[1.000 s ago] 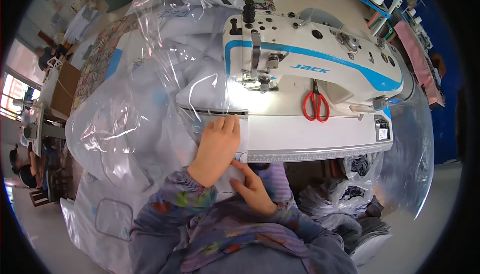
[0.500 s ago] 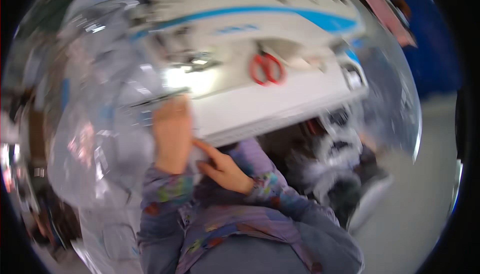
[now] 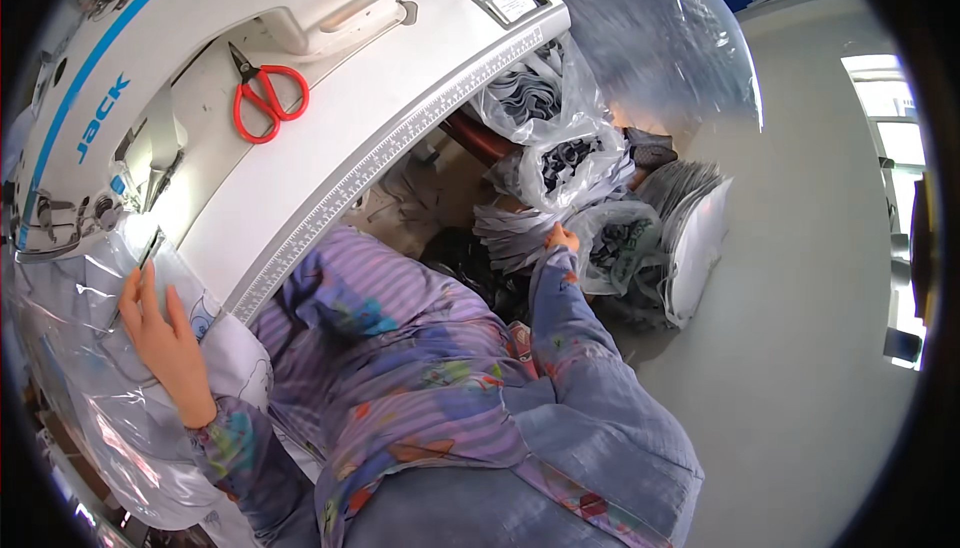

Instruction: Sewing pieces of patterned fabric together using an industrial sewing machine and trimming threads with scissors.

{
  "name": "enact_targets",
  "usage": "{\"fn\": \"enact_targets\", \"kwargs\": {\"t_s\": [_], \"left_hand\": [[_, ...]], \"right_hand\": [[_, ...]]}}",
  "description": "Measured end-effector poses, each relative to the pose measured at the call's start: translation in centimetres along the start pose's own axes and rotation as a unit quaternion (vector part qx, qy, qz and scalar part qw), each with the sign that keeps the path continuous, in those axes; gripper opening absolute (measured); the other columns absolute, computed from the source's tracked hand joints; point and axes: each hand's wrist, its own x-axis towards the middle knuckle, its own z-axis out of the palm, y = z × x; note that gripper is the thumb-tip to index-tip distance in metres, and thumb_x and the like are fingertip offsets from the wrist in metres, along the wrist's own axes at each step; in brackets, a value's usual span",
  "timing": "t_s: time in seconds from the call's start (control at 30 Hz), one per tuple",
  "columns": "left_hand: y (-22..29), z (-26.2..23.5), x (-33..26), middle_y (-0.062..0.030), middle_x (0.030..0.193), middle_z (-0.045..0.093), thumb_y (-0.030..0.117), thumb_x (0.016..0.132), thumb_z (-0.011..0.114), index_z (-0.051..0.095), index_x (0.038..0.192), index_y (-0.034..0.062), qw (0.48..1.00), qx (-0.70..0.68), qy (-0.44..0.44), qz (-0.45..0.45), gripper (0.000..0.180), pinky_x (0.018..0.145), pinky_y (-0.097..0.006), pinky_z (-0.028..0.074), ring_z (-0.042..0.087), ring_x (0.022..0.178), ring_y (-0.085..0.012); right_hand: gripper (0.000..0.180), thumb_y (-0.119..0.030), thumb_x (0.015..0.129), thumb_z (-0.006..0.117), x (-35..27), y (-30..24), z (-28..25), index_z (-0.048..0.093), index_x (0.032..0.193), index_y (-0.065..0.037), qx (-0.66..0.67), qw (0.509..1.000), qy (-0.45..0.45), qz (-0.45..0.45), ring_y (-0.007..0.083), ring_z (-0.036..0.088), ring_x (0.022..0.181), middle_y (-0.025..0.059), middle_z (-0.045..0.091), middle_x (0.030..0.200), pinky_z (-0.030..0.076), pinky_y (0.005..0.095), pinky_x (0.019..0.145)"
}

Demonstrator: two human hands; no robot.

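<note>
At the left, my left hand (image 3: pixel 168 343) lies with fingers stretched and apart, on white fabric (image 3: pixel 238 353) close to the lit needle area of the sewing machine (image 3: pixel 150 68). A thin dark metal strip lies at its fingertips. My right hand (image 3: pixel 565 239) reaches out beyond the table's front edge, its fingers curled at the edge of a stack of grey fabric pieces (image 3: pixel 508 236); the fingertips are partly hidden. Red-handled scissors (image 3: pixel 270 103) rest on the machine bed, away from both hands.
Clear bags of dark cut pieces (image 3: pixel 570 163) crowd around the stack. A pale layered bundle (image 3: pixel 695 248) stands to their right. A ruler strip (image 3: pixel 400 133) runs along the table edge. Clear plastic sheeting (image 3: pixel 90 378) hangs at the left, and more plastic (image 3: pixel 665 33) behind the bags.
Both hands were close together near the needle. The right hand has moved away to the grey stack, while the left stays by the needle with fingers spread. The view has turned rightward.
</note>
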Motion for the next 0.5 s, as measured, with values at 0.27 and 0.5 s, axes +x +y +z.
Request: {"fn": "enact_targets", "kwargs": {"t_s": [0.27, 0.5], "left_hand": [[1.9, -0.8, -0.9, -0.0179, 0.142, 0.058, 0.012, 0.108, 0.06, 0.069, 0.136, 0.0023, 1.0, 0.004, -0.016, 0.02, 0.031, 0.109, -0.045, 0.047, 0.056, 0.133, -0.0352], [4.3, -1.4, -0.4, -0.018, 0.14, 0.059, 0.01, 0.108, 0.06, 0.071, 0.133, 0.0025, 0.996, -0.08, -0.016, -0.024, 0.029, 0.107, -0.044, 0.049, 0.058, 0.132, -0.0342]], "right_hand": [[0.056, -0.05, 0.094, 0.078, 2.5, -1.8, 0.1, 0.08, 0.111, 0.003, -0.39, 0.918, 0.069, 0.008, 0.0279, 0.076, 0.072, 0.0175, 0.08, 0.091, 0.059, 0.0459, 0.075], [0.055, -0.052, 0.1, 0.068, 3.1, -0.2, -2.5, 0.081, 0.105, 0.001, -0.366, 0.923, 0.034, -0.111, 0.0257, 0.077, 0.071, 0.016, 0.078, 0.084, 0.059, 0.0411, 0.064]]}}
